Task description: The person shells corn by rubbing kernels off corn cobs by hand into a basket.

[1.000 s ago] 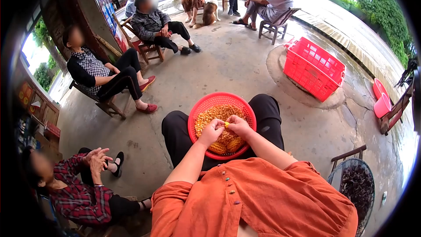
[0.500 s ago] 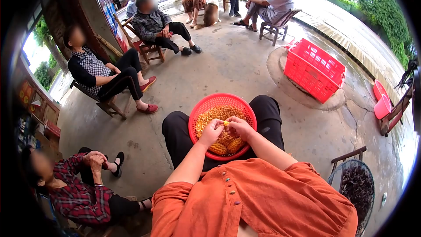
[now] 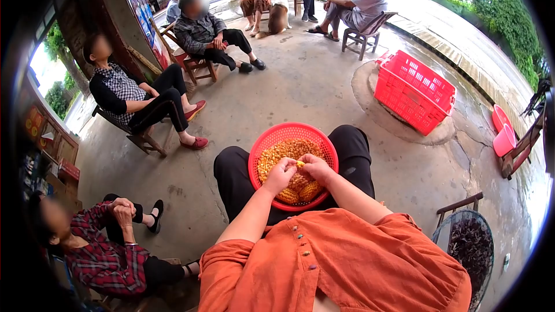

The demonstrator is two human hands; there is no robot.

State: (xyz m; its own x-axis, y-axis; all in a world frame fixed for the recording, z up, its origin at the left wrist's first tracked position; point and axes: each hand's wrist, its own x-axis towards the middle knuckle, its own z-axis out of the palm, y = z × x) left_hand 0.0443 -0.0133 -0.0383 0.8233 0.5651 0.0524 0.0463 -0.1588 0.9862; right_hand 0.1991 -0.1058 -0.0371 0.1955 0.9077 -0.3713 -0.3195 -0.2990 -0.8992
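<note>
A red perforated basket [image 3: 255,164] rests on my lap between my knees. Loose yellow corn kernels [image 3: 280,151] fill much of it, and corn cobs [image 3: 309,190] lie at its near side. Above the kernels, my left hand [image 3: 280,175] and my right hand [image 3: 316,169] meet with pinched fingers around a small yellow piece of corn [image 3: 300,164]. Much of that piece is hidden by the fingertips.
A large red crate [image 3: 413,92] stands ahead on the right. Seated people surround the floor, one in plaid [image 3: 110,260] at near left. A dog [image 3: 279,16] sits ahead. A dark-filled basket [image 3: 471,248] is at near right.
The piece of corn has shifted slightly between my fingertips, with both hands staying over the basket. The person in plaid has brought their hands together.
</note>
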